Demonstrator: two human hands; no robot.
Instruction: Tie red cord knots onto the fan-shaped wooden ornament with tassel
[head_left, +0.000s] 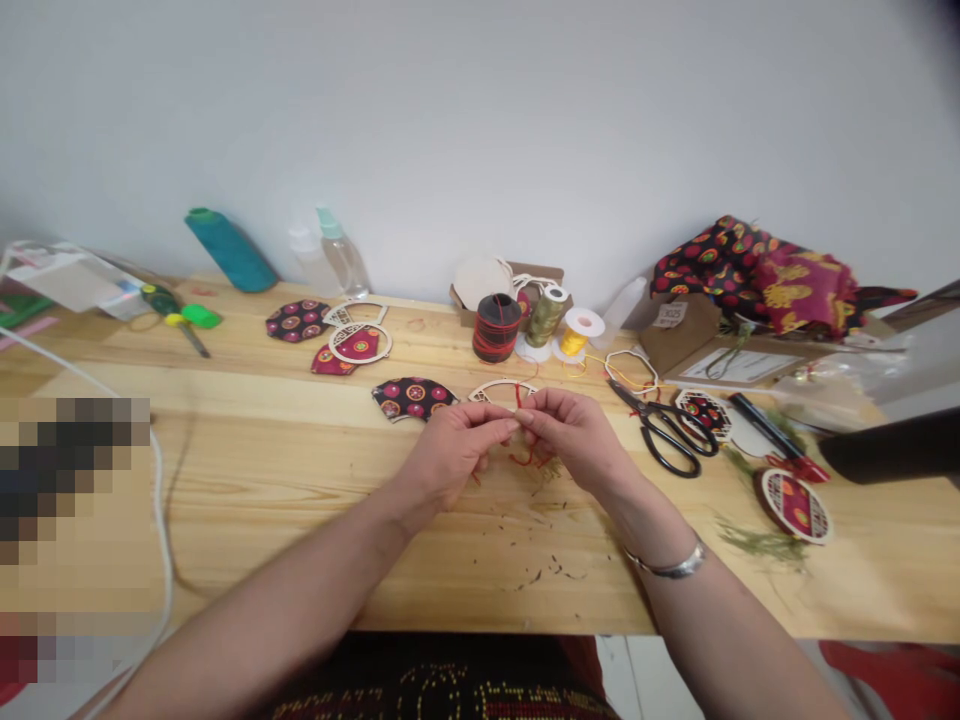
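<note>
Head camera view: a wooden table (247,480) spreads beneath and all around a crafter's joined fingers. Well to the right of the fingers and beyond them sits a cardboard box (686,345), heaped with patterned fabric (806,275). At center, the left hand (454,445) and the right hand (574,430), a silver cuff (679,560) on its wrist, meet tip to tip, thumbs and forefingers pinching red cord; the exact grip is hidden. Far beyond the fingers to the left, a teal thread cone (231,250) leans against the wall, a clear spray bottle (343,260) to its right. Right of the fingers lie black-handled scissors (651,410), blades slightly parted and angled away. Straight beyond the fingertips stands a black-and-red thread cone (495,328), followed rightward by an olive spool (547,318) and a yellow spool (574,342). Just left of the fingers rests a dark, fan-shaped fabric piece (415,399); just past the tips shows a pale cutout frame (481,394), though whether the fingers touch it cannot be told. The red cord (525,460) shows in loose strands directly below the fingertips. Smallest of all, dark clippings (534,577) dot the wood nearer the crafter than the fingers.
</note>
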